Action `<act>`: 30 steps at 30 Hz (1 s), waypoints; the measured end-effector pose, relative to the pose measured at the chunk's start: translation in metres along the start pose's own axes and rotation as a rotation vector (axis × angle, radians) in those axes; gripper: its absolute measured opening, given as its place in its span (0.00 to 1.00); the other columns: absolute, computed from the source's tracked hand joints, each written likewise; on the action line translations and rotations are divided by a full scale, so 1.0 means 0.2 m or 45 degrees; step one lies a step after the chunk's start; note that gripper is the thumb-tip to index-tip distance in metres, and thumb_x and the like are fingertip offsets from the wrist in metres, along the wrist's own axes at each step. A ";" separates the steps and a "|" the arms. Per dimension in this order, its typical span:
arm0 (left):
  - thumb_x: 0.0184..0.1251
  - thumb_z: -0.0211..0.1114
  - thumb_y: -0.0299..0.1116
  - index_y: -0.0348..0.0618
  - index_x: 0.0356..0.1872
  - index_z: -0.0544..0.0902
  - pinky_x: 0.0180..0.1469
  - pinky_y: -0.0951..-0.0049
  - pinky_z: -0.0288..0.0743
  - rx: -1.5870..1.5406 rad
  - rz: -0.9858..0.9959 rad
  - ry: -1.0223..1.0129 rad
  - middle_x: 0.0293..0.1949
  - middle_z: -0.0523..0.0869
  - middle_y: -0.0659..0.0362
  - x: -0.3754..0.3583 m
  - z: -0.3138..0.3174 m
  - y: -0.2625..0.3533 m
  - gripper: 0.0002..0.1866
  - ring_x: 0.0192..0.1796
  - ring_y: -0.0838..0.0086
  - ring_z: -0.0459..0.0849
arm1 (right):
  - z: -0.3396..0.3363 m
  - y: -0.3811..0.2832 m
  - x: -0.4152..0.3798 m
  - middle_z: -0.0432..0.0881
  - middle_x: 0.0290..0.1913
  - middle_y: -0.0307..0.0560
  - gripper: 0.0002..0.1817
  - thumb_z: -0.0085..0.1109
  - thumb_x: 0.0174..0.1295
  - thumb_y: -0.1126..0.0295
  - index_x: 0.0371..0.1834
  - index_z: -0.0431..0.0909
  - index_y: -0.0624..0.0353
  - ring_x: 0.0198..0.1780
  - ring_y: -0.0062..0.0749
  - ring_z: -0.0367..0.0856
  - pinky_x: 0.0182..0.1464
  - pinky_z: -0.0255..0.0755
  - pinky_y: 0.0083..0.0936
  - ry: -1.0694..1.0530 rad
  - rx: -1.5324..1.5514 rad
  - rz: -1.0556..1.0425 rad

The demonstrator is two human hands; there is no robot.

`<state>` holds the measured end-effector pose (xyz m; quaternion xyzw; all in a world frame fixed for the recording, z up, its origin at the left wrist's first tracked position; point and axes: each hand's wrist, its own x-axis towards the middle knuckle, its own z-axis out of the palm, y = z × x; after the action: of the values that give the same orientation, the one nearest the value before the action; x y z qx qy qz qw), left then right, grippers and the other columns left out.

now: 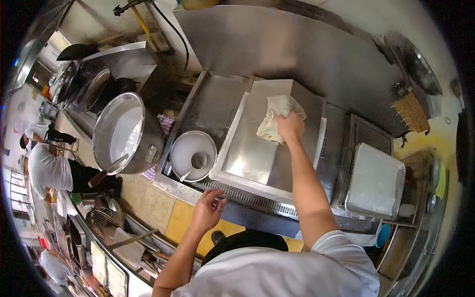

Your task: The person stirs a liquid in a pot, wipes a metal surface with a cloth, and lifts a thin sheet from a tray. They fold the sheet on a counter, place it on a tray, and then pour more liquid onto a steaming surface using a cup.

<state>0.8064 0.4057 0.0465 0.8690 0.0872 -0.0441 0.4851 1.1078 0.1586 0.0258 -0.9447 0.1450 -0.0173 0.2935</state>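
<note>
My right hand [291, 127] is closed on a cream cloth [273, 121], which lies bunched against a sloped stainless steel cover [247, 153] on the cooking counter. Part of the cloth spreads out past my knuckles. Held in the air near the counter's front edge, my left hand [208, 212] has loosely bent fingers standing apart and nothing in them. Just beyond it is a round metal bowl [187, 143] of whitish content, with a ladle [199, 160] resting inside.
A large steel pot [149, 131] with a wooden-handled tool [101, 178] at its rim stands left. On the right sits a white-lined tray [374, 180]. A wicker-like brush [410, 113] hangs on the wall. People in white shirts [51, 168] stand at far left.
</note>
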 end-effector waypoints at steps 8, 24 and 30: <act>0.69 0.71 0.26 0.38 0.55 0.85 0.39 0.69 0.82 -0.013 0.007 0.201 0.56 0.85 0.49 -0.21 -0.15 -0.06 0.14 0.36 0.66 0.87 | -0.12 -0.05 -0.19 0.85 0.48 0.73 0.24 0.64 0.59 0.57 0.48 0.83 0.70 0.53 0.66 0.85 0.57 0.76 0.49 0.178 0.153 -0.110; 0.71 0.69 0.25 0.39 0.56 0.84 0.42 0.70 0.81 -0.174 0.061 0.812 0.56 0.86 0.52 -1.04 -0.59 -0.18 0.15 0.38 0.69 0.87 | -0.66 -0.79 -1.40 0.81 0.33 0.62 0.16 0.70 0.59 0.63 0.36 0.76 0.65 0.37 0.62 0.81 0.42 0.73 0.50 0.307 0.547 -0.996; 0.71 0.69 0.23 0.38 0.55 0.85 0.43 0.73 0.80 -0.152 0.023 1.166 0.46 0.87 0.53 -1.77 -0.73 -0.24 0.13 0.37 0.73 0.86 | -0.57 -1.03 -2.20 0.77 0.29 0.57 0.14 0.73 0.58 0.71 0.32 0.73 0.63 0.31 0.58 0.77 0.35 0.70 0.43 0.038 0.705 -1.566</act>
<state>0.4488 0.5165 0.1393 0.7703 0.2874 0.3535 0.4463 0.7278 0.3826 0.2571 -0.7448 -0.4251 -0.2309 0.4596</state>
